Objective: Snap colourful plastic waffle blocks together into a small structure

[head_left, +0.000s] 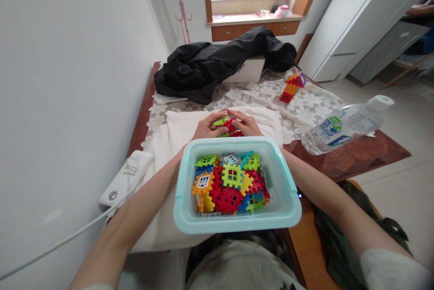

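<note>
Table (356,159): hands (228,125) grip blocks (228,126) behind bin (237,217).

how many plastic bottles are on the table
1. The clear plastic bottle lies on its side at the table's right edge, cap pointing right, beyond the light blue tub. Others could be hidden under the black jacket.

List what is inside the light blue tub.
The light blue tub holds interlocking plastic building tiles in red, green, orange, yellow and blue, some with window shapes. The top tiles hide the lower layers and the tub's floor.
</note>
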